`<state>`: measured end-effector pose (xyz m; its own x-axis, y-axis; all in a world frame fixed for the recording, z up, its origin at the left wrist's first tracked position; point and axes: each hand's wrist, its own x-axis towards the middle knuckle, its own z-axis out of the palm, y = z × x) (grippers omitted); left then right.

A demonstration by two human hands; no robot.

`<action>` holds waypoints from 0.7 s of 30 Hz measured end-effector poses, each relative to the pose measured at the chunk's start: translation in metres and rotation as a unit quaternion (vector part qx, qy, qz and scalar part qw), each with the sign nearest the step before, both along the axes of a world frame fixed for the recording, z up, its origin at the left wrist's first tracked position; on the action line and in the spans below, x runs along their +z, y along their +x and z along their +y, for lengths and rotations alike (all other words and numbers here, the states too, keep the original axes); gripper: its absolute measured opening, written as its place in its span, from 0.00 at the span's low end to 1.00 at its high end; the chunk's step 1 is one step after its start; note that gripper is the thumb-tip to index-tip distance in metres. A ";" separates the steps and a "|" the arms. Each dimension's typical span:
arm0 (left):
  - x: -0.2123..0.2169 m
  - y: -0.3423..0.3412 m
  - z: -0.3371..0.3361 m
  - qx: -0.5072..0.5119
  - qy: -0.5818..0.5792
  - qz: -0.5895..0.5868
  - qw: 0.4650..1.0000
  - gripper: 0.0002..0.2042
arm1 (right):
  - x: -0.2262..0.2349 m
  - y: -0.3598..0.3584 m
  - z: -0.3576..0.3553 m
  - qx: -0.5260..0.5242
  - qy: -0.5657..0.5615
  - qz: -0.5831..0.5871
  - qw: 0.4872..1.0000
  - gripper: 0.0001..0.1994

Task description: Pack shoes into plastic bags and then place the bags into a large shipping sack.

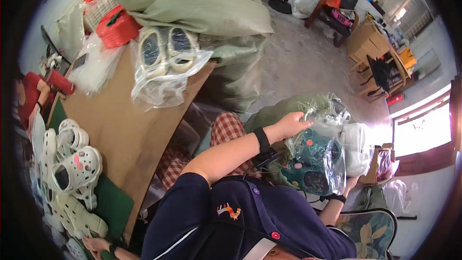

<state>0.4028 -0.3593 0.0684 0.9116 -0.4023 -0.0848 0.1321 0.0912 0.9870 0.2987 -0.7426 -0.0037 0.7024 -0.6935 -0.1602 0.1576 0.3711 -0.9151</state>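
Observation:
My left hand [292, 127] reaches across to the right, its fingers closed on the upper edge of a clear plastic bag. Inside that bag sits a pair of dark teal clogs [308, 156] with small coloured charms. Lower down, my right hand [352, 183] is at the bag's right side, beside another bagged pair of white clogs [357, 147]. Its fingers are mostly hidden behind the bags, so I cannot tell its grip. Both bagged pairs are at the mouth of an olive-green sack [269, 115], on my right.
A brown table [115, 130] on my left bears a bagged pair of cream clogs [168, 50], red twine [115, 26] and loose white clogs [79, 166]. A co-worker's hand [96, 244] touches clogs at lower left. Another big green sack [236, 72] stands beyond the table.

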 end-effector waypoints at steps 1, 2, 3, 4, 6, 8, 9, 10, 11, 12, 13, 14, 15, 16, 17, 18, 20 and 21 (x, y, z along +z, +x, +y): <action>0.010 0.005 -0.005 -0.012 0.003 0.006 1.000 0.18 | 0.005 -0.004 0.001 -0.014 -0.006 0.002 1.000 0.24; 0.020 0.010 -0.007 -0.046 0.009 0.020 0.999 0.18 | 0.012 -0.006 0.001 -0.027 -0.012 0.003 1.000 0.24; 0.026 0.014 -0.007 -0.080 0.016 0.032 0.996 0.18 | 0.020 -0.007 0.003 -0.040 -0.018 0.004 0.999 0.24; 0.021 0.021 -0.005 -0.087 0.020 0.038 0.995 0.18 | 0.025 -0.007 0.005 -0.050 -0.023 0.006 0.998 0.24; 0.010 0.036 0.001 -0.035 -0.003 0.035 0.999 0.16 | 0.031 -0.002 0.009 -0.069 -0.039 0.007 0.997 0.24; 0.013 0.058 0.010 0.012 -0.109 0.080 0.991 0.14 | 0.034 0.020 -0.002 -0.055 -0.111 0.043 0.991 0.24; 0.015 0.070 0.016 0.015 -0.163 0.131 0.978 0.13 | 0.039 0.041 -0.006 -0.050 -0.041 0.030 0.997 0.24; 0.018 0.085 0.021 0.018 -0.218 0.179 0.959 0.13 | 0.046 0.062 -0.011 -0.043 0.027 0.016 0.999 0.23; 0.023 0.098 0.021 0.016 -0.221 0.178 0.959 0.13 | 0.052 0.085 -0.019 -0.055 0.009 0.042 0.998 0.22; 0.027 0.110 0.021 0.009 -0.265 0.190 0.945 0.12 | 0.058 0.105 -0.031 -0.068 -0.010 0.069 0.995 0.20; 0.033 0.120 0.021 0.002 -0.308 0.200 0.930 0.12 | 0.063 0.125 -0.048 -0.086 -0.067 0.119 0.987 0.17; 0.039 0.128 0.018 -0.006 -0.312 0.195 0.930 0.12 | 0.065 0.147 -0.067 -0.072 -0.009 0.063 0.995 0.16; 0.045 0.134 0.021 -0.015 -0.333 0.200 0.921 0.12 | 0.072 0.172 -0.059 -0.063 -0.015 0.047 0.997 0.16; 0.052 0.136 0.023 -0.024 -0.355 0.208 0.911 0.12 | 0.083 0.192 -0.052 -0.055 -0.023 0.034 0.998 0.16; 0.059 0.141 0.025 0.006 -0.354 0.219 0.909 0.12 | 0.097 0.216 -0.047 -0.018 -0.037 0.017 0.999 0.16; 0.063 0.147 0.030 0.009 -0.355 0.219 0.909 0.12 | 0.111 0.237 -0.042 0.019 -0.051 0.004 0.999 0.16; 0.065 0.156 0.036 -0.041 -0.381 0.168 0.908 0.12 | 0.154 0.282 -0.005 0.074 -0.120 0.026 0.990 0.16; 0.083 0.159 0.033 -0.027 -0.401 0.139 0.905 0.11 | 0.171 0.304 0.004 0.105 -0.133 0.011 0.985 0.17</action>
<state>0.5616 -0.3267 0.1514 0.8771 -0.4793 0.0314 0.3905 0.7495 0.5346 0.6026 -0.7389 0.1668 0.8335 -0.5524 -0.0093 0.0811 0.1390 -0.9870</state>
